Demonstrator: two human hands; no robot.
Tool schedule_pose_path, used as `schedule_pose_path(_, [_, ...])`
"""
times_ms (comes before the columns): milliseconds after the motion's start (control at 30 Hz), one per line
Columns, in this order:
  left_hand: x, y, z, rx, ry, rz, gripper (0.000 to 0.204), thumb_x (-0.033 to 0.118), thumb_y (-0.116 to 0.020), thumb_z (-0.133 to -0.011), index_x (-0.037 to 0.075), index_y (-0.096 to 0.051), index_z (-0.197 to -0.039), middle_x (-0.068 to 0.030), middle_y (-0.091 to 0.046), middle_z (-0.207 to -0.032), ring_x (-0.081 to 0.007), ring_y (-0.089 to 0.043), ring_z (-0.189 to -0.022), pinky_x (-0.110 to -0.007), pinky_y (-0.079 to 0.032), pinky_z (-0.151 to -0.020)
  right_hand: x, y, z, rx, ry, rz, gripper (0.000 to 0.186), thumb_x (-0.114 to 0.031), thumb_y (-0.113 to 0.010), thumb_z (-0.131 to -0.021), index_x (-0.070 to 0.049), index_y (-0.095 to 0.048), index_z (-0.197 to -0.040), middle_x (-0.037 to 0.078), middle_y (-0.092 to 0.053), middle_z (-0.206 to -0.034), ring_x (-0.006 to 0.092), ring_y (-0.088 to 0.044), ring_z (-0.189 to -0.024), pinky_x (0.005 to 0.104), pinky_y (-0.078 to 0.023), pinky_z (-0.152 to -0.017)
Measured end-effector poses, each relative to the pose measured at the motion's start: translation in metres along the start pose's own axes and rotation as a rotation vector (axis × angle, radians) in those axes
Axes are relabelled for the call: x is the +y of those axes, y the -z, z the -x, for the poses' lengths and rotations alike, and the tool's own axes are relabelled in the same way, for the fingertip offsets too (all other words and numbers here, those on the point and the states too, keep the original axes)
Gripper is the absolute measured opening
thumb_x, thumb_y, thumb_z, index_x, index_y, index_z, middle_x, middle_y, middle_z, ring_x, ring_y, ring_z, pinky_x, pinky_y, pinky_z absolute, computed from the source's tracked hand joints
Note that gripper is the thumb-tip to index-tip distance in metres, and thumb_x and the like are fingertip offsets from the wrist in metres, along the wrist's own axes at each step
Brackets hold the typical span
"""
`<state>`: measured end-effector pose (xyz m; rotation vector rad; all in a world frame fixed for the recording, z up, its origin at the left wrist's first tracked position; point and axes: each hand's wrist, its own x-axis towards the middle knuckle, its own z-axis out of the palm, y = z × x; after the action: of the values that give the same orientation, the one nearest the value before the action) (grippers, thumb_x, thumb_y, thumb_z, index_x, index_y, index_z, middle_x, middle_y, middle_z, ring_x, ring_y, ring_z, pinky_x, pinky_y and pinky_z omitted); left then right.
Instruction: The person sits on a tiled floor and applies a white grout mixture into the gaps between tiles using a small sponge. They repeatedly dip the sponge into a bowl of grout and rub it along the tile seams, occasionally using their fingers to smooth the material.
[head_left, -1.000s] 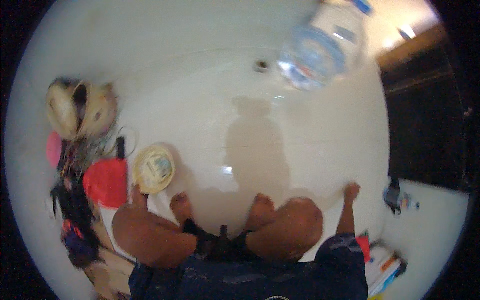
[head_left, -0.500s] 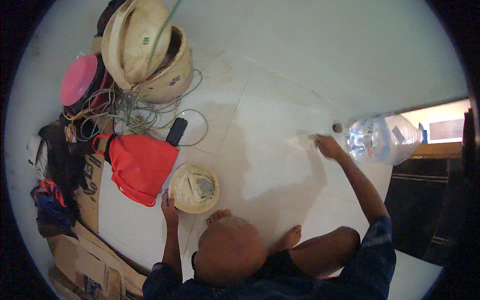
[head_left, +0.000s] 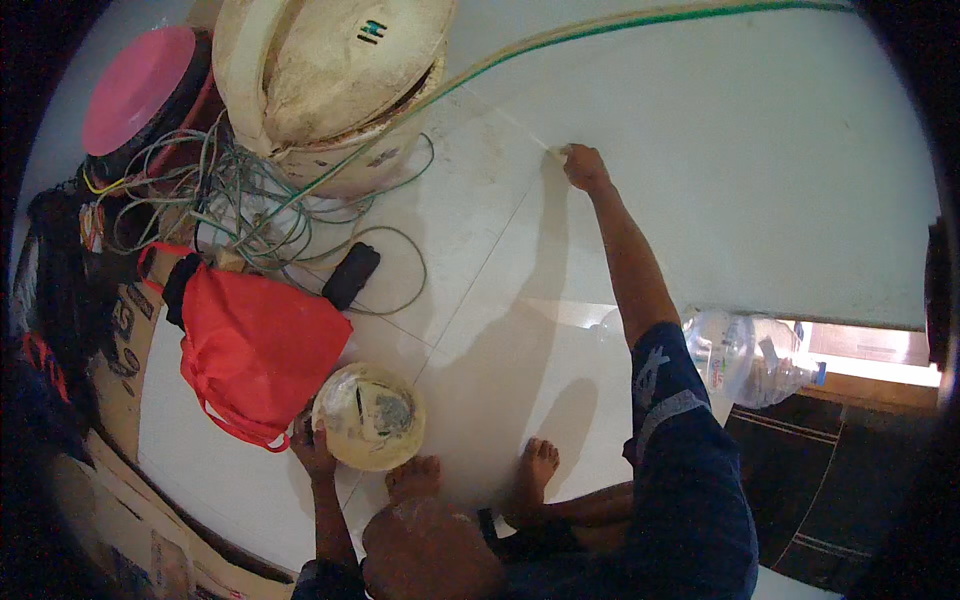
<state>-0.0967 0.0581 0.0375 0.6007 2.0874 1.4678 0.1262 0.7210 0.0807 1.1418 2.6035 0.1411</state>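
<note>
A shallow yellowish bowl (head_left: 345, 420) with greyish, pale residue inside stands on the pale tiled floor. My left hand (head_left: 316, 450) holds its near-left rim, with fingers bent at the edge. My right arm is stretched far forward. At its end, my right hand (head_left: 586, 168) is closed low by the line where floor and wall meet. Something small and pale sticks out at the fingertips, too small to name. Just left of the bowl lies a red cloth bag (head_left: 255, 345), close to my left fingers.
Coiled green hose (head_left: 240, 200) lies by a large dirty cream bucket (head_left: 340, 165); one length arcs across the top. A black oblong object (head_left: 351, 275) rests near the bag. Flattened cardboard (head_left: 120, 380) lines the left. Large clear bottles (head_left: 725, 350) stand right, by a dark tiled step (head_left: 800, 470).
My right hand has moved forward and left along the floor to the wall line. My body leans further forward; the bottles now show partly behind my arm. The left hand stays at the bowl.
</note>
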Motion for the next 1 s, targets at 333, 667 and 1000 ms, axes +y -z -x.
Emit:
schedule_pose_path(333, [0.016,-0.009,-0.002,0.042,0.053,-0.010,0.040,0.023,-0.053,-0.086,-0.005,-0.057,-0.113,-0.0163,-0.063,-0.104,-0.0240,-0.058,-0.095,-0.036,-0.044,-0.085,0.009,0.006,-0.004,0.084,-0.060,-0.054,0.030,-0.021,-0.047,-0.085,-0.008,-0.062,-0.108,0.018,-0.061,-0.106,0.0371,-0.060,-0.097,0.0468,-0.047,-0.087])
schedule_pose_path(667, [0.014,-0.008,-0.003,0.079,0.004,-0.077,0.042,0.031,-0.052,-0.085,-0.004,-0.058,-0.109,-0.0163,-0.064,-0.098,-0.0237,-0.059,-0.087,-0.037,-0.046,-0.080,-0.003,0.011,-0.003,0.100,-0.197,-0.163,0.027,-0.021,-0.049,-0.082,-0.007,-0.065,-0.099,0.021,-0.064,-0.097,0.0385,-0.060,-0.096,0.0464,-0.049,-0.083])
schedule_pose_path(1000, [-0.002,0.005,0.003,-0.001,0.096,-0.085,0.049,0.041,-0.050,-0.088,-0.002,-0.058,-0.109,-0.0139,-0.064,-0.098,-0.0232,-0.059,-0.091,-0.038,-0.045,-0.081,-0.024,0.019,0.002,0.098,-0.093,-0.098,0.023,-0.019,-0.051,-0.081,-0.002,-0.062,-0.091,0.021,-0.064,-0.095,0.0394,-0.061,-0.092,0.0470,-0.050,-0.080])
